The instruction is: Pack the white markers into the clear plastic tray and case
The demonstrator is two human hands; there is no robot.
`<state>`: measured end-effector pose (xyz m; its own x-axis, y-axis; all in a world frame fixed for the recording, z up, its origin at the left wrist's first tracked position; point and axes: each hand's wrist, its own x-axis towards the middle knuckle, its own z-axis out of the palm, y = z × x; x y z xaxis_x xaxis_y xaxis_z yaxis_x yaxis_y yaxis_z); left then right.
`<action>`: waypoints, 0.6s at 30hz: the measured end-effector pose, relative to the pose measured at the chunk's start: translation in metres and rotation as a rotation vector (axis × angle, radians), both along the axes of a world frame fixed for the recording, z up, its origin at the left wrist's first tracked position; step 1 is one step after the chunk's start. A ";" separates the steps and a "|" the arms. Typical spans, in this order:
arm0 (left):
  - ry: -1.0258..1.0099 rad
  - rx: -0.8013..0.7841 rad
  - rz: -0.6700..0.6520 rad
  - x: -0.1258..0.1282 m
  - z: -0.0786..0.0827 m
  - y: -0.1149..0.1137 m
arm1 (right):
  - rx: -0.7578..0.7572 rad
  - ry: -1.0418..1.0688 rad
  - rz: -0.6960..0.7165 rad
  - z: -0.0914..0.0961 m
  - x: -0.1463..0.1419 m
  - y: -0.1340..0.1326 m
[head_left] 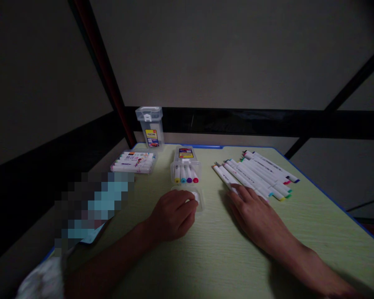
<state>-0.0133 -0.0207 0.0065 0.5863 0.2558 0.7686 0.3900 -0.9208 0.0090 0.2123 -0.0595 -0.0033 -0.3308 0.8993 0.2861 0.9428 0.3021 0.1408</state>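
My left hand is closed, fingers curled over a small clear plastic lid lying flat on the table. Just beyond the lid lies an open clear case, the coloured ends of several white markers facing me. At the right my right hand rests at the left side of a spread of loose white markers. Its fingers are bent over the near end of one white marker, covering that end. The loose markers lie side by side, slanting, with caps in several colours.
An upright clear marker case with a yellow label stands at the back left. In front of it lies a flat clear box of markers. A blurred-out light blue item lies at the left. The table has a blue edge.
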 end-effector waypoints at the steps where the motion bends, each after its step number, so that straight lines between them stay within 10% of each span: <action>1: -0.001 0.000 0.000 0.000 0.000 0.000 | 0.001 0.000 0.005 0.000 0.000 0.000; 18: 0.036 -0.011 0.007 0.000 0.001 0.000 | -0.036 0.010 0.053 0.002 -0.001 0.001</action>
<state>-0.0130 -0.0207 0.0072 0.6114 0.2685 0.7444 0.3966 -0.9180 0.0053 0.2113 -0.0588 -0.0011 -0.3756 0.8903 0.2573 0.9267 0.3565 0.1193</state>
